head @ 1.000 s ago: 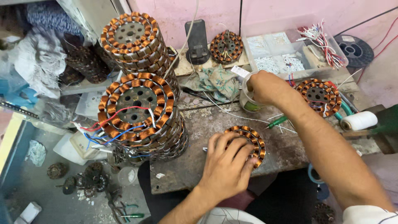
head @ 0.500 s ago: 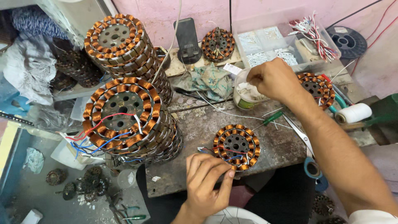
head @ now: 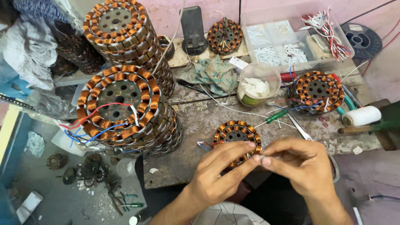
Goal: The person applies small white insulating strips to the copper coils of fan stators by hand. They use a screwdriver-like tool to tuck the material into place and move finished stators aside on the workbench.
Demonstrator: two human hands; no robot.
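Soft, even daylight fills the scene, brightest across the pink wall [head: 175, 16] toward 12 o'clock and on the grey worktop [head: 200, 125] at centre. No hard shadows fall; only a faint shade sits beneath the stacked copper-wound stators [head: 121, 104] at 9 o'clock. The floor [head: 50, 196] at 7 o'clock lies dimmer. Copper coils carry a mild sheen, and the white thread spool [head: 361, 116] at 3 o'clock is nearly washed out. Focus holds sharp at centre; the left hand [head: 216, 175] and right hand [head: 304, 164] at 6 o'clock show slight softness. Wide-lens bending curves the edges, strongest at 9 and 3 o'clock.
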